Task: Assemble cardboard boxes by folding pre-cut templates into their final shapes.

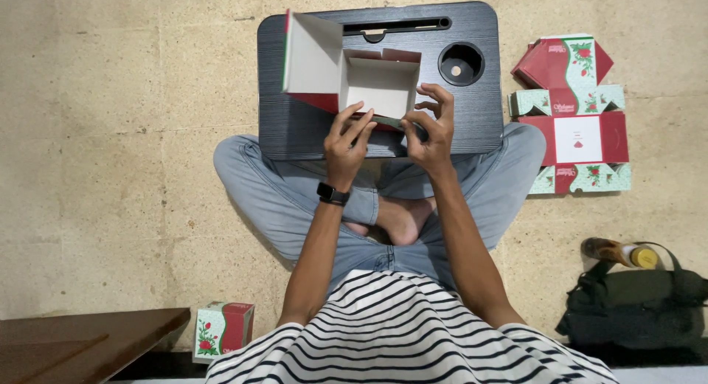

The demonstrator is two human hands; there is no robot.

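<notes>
A half-folded cardboard box (372, 85), white inside and red and green outside, stands open on a small black lap table (464, 118). Its lid flap (313, 56) stands up at the left. My left hand (345, 140), with a black watch on the wrist, presses flat fingers on the box's near front edge. My right hand (431, 126) pinches the near right corner flap of the same box between thumb and fingers. I sit cross-legged on the floor behind the table.
A stack of flat unfolded box blanks (574, 115) lies on the floor at the right. A finished closed box (223, 329) sits at the lower left beside a brown wooden board (81, 343). A dark bag (634, 306) with a bottle (619, 253) lies lower right. The table has a round cup hole (461, 63).
</notes>
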